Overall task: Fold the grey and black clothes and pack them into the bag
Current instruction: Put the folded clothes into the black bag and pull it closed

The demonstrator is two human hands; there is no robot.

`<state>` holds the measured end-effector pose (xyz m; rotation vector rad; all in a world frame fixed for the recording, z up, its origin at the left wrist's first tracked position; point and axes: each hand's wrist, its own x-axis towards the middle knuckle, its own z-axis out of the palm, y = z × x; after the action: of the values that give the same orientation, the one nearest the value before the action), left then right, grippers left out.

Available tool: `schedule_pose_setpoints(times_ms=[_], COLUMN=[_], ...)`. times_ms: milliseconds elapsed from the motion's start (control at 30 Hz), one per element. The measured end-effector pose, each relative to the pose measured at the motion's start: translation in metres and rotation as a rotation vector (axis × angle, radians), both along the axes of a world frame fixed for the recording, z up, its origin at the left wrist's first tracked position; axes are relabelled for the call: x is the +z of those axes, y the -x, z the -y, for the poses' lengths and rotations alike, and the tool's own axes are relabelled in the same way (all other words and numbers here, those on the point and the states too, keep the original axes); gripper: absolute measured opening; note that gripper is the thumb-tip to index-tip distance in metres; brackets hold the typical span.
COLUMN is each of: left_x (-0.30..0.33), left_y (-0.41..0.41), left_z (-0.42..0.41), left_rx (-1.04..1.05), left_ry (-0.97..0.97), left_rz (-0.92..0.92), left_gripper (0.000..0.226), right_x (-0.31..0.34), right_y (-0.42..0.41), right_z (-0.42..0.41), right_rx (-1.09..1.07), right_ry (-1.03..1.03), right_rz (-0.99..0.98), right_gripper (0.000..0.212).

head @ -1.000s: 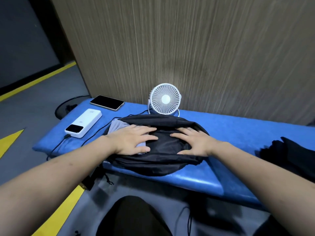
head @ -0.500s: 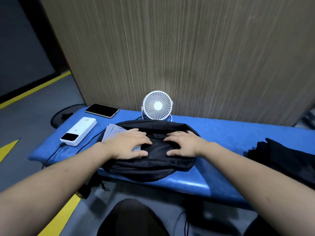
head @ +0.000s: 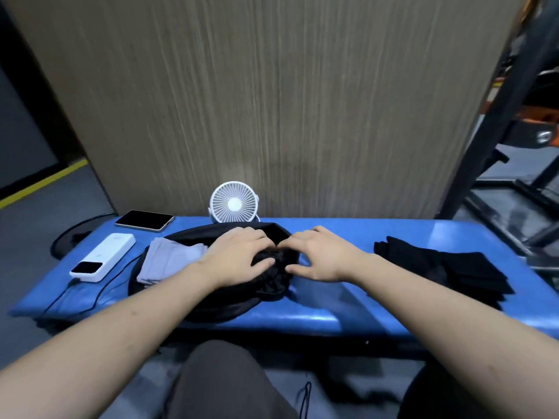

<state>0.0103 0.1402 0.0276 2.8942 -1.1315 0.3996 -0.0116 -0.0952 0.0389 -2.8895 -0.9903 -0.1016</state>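
Centrally on the blue bench point(head: 317, 319), a black bag point(head: 211, 303) lies under both hands: left hand point(head: 239, 257) and right hand point(head: 322, 255) pinch its gathered, crumpled mouth (thumbs curled beneath). Folded grey cloth point(head: 169, 261) pokes out leftward; black clothes point(head: 447, 267) lie well apart.

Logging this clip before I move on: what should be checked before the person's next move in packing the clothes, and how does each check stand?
1. Grey cloth folded, on the bag: ok.
2. Grey cloth fully inside: not ok, it shows.
3. Black clothes packed: not ok, lying apart on the bench.
4. Left hand and right hand gathering bag fabric: ok.
5. Bag mouth open: cannot tell.
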Motion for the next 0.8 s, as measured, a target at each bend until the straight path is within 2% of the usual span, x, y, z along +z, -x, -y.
schedule_pose_setpoints(times_ms=[167, 333, 567, 700, 800], left_x=[0.007, 0.006, -0.009, -0.020, -0.034], left_y=[0.010, 0.023, 0.029, 0.019, 0.008], left_z=[0.076, 0.163, 0.245, 0.261, 0.267], left_rx=[-0.040, -0.054, 0.050, 0.183, 0.274], left_ry=[0.050, 0.177, 0.456, 0.529, 0.460], left_rz=[-0.016, -0.190, -0.503, -0.644, -0.778], left_gripper=[0.042, 0.040, 0.036, 0.057, 0.074], right_x=[0.017, 0.021, -0.002, -0.011, -0.016], right_y=[0.034, 0.066, 0.079, 0.062, 0.045], right_z=[0.071, 0.156, 0.242, 0.241, 0.229], right_rx=[-0.123, -0.314, -0.523, -0.495, -0.493], right_ry=[-0.002, -0.050, -0.048, 0.003, 0.054], right_rz=[0.073, 0.050, -0.051, -0.144, -0.245], right_gripper=[0.051, 0.061, 0.080, 0.071, 0.083])
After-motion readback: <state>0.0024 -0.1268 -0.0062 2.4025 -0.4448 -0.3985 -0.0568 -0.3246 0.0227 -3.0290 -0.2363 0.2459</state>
